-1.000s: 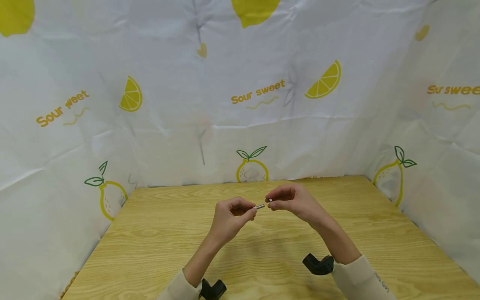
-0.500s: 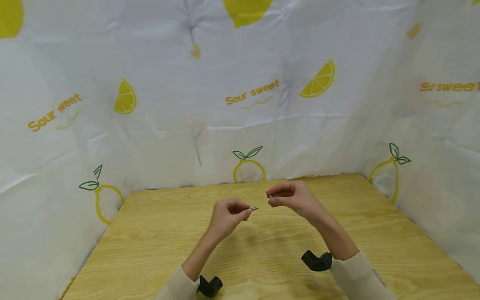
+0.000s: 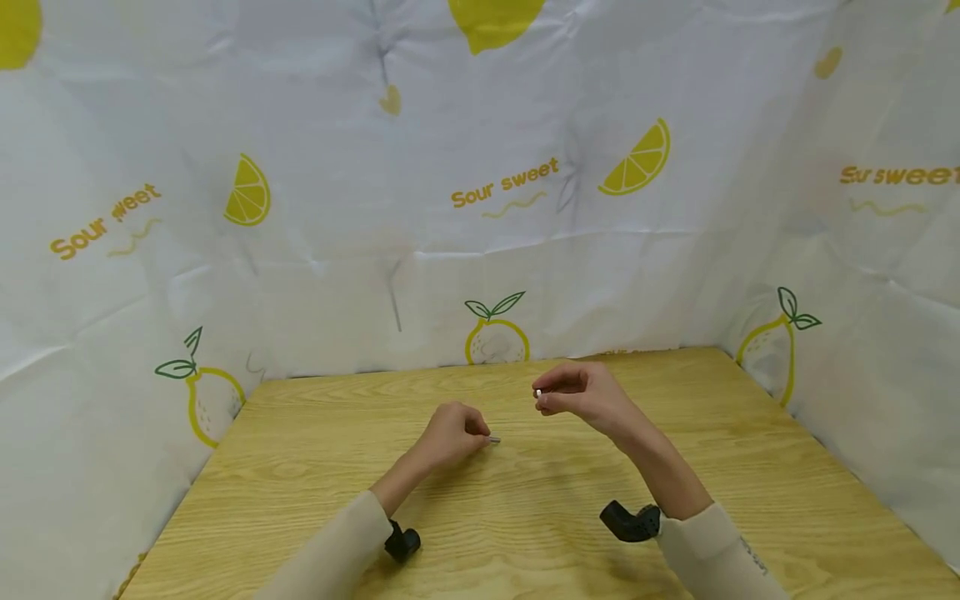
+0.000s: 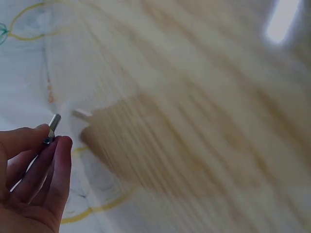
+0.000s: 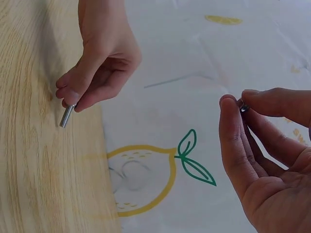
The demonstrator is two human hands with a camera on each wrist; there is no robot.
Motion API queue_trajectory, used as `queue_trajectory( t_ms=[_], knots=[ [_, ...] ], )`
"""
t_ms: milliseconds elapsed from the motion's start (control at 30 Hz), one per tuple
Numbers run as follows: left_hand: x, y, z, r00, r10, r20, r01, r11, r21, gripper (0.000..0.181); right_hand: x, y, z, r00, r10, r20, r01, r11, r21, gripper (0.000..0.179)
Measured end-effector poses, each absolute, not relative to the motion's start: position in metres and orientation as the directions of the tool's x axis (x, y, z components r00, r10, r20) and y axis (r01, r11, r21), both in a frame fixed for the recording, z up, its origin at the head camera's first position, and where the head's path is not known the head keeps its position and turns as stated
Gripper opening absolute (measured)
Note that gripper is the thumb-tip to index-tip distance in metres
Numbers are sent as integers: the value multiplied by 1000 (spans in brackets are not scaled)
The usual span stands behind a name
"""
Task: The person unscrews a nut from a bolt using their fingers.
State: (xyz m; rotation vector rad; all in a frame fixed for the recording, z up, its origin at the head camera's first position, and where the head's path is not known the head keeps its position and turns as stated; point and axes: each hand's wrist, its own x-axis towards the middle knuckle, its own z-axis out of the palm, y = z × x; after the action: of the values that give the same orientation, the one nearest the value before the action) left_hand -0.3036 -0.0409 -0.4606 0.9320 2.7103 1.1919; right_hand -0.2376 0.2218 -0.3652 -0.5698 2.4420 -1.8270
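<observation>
Low over the wooden table my left hand (image 3: 450, 435) pinches a short silver bolt (image 3: 494, 439) between thumb and fingertips. Its shaft sticks out past the fingers in the left wrist view, with a wider shiny end (image 4: 49, 138) partly hidden by the thumb. My right hand (image 3: 592, 400), higher and farther right, pinches a small metal nut (image 5: 244, 108) between thumb and forefinger. Fingertips cover most of the nut. Bolt and nut are apart, with a gap between the two hands.
The wood-grain table (image 3: 540, 517) spreads under both hands. White cloth walls (image 3: 337, 275) printed with lemons stand at its back and sides. A black wrist device (image 3: 630, 523) sits on the right cuff, and another black device (image 3: 402, 542) on the left.
My left hand has moved left and down toward the tabletop with the bolt, away from the nut. The right hand has stayed nearly in place, still pinching the nut.
</observation>
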Motion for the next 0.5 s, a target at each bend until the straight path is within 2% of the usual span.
queue_trajectory(
  t_ms=[200,300,500],
  knots=[
    [-313,-43,-464,-806,563,185,561,624,544,5,-244,219,-371,-933,-311,179,-261,244,-934,26],
    [-314,-42,-463,-799,576,173,579,658,481,6,-250,217,-378,-941,-290,176,-261,287,-921,23],
    [-312,-38,-458,-777,610,154,617,691,378,6,-269,211,-399,-948,-303,94,-249,526,-814,15]
  ],
)
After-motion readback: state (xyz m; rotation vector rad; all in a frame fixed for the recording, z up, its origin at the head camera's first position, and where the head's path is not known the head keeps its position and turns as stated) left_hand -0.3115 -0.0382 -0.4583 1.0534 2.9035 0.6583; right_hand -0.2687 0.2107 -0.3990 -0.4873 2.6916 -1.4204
